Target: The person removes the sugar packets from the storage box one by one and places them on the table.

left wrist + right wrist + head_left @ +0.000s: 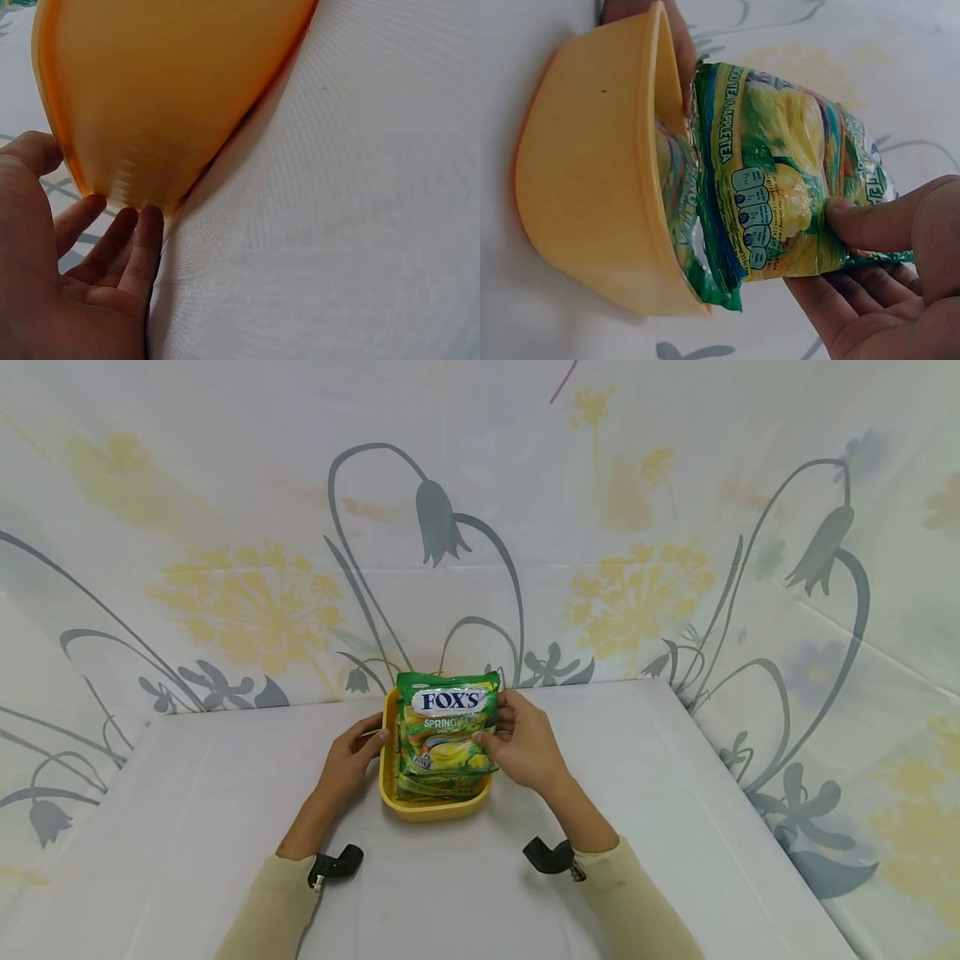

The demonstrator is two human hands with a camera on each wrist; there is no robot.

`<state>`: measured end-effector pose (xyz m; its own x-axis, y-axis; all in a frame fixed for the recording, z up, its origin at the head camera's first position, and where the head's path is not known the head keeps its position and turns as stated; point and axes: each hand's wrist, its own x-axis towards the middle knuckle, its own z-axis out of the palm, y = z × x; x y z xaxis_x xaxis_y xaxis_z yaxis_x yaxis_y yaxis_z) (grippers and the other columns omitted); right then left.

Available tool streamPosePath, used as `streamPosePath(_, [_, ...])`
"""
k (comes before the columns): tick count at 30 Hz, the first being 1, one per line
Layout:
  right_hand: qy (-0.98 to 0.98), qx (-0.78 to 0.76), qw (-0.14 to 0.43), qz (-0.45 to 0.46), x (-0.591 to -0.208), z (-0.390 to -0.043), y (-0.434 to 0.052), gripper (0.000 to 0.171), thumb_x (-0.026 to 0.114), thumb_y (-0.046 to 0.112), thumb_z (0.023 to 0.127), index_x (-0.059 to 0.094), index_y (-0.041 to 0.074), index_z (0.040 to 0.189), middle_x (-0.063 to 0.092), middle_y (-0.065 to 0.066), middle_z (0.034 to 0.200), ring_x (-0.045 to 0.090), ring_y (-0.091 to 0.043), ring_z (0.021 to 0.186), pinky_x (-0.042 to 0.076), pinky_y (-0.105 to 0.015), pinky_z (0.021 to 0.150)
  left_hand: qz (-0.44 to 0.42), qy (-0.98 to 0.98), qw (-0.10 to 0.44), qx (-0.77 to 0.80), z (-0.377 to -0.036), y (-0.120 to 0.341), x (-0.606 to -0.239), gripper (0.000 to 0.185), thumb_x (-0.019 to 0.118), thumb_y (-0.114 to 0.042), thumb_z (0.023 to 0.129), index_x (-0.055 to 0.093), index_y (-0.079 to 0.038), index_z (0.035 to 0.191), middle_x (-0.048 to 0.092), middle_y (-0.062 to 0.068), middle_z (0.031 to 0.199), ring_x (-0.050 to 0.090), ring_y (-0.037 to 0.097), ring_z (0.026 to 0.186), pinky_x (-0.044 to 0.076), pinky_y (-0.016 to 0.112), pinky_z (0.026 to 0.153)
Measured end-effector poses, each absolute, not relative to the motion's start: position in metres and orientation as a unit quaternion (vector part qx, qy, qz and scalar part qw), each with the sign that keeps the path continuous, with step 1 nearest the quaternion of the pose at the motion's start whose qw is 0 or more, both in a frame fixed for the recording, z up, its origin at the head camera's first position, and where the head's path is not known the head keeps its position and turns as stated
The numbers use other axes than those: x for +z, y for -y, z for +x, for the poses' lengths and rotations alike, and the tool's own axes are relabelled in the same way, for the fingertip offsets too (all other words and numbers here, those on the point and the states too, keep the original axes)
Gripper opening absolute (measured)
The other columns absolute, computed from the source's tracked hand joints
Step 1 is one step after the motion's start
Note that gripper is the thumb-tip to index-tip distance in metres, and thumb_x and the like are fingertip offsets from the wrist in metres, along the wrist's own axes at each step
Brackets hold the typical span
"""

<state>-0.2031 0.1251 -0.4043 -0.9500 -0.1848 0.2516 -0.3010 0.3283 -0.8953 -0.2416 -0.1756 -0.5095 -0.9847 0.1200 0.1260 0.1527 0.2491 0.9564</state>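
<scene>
At the tub (435, 813) (left hand (354, 753) gripping it), the right hand (529, 742) pinches a candy bag (447, 723) possibly slick enough to slip.

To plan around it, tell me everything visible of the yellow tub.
The yellow tub is smooth, plastic-looking, open-topped and round-cornered, with a small dark speck on one side. It stands upright on the white table, holding at least one green bag. The left hand touches its left side; a held bag partly hides its interior.
</scene>
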Motion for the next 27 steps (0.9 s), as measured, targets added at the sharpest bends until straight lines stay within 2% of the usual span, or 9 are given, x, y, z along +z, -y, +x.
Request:
streamPosePath(14, [0.805,0.575,0.073,0.128,-0.397,-0.212,-0.145,0.037,0.079,-0.006,0.089,0.06,-0.004,0.122,0.077,-0.022,0.112,0.077,-0.034,0.102,0.065,-0.038,0.085,-0.076,0.807,0.009,-0.585,-0.243,0.176,-0.511,0.055,0.056,-0.035,0.112,0.048,-0.008,0.159,0.052,0.016,0.158,0.057,0.034,0.139,0.051,0.047,0.113])
streamPosePath(23, [0.805,0.577,0.093,0.105,-0.395,-0.218,-0.161,0.038,0.077,-0.007,0.09,0.061,-0.006,0.124,0.075,-0.026,0.116,0.076,-0.038,0.107,0.065,-0.041,0.087,-0.077,0.804,0.01,-0.589,-0.243,0.175,-0.51,0.056,0.057,-0.036,0.111,0.048,-0.008,0.159,0.053,0.016,0.157,0.057,0.035,0.139,0.05,0.047,0.114])
streamPosePath(27, [0.803,0.58,0.099,0.096,-0.398,-0.223,-0.169,0.038,0.077,-0.006,0.091,0.061,-0.006,0.126,0.075,-0.026,0.117,0.076,-0.037,0.107,0.065,-0.035,0.086,-0.077,0.807,0.008,-0.586,-0.243,0.175,-0.51,0.056,0.056,-0.037,0.112,0.047,-0.009,0.16,0.052,0.016,0.158,0.057,0.035,0.14,0.05,0.047,0.114])
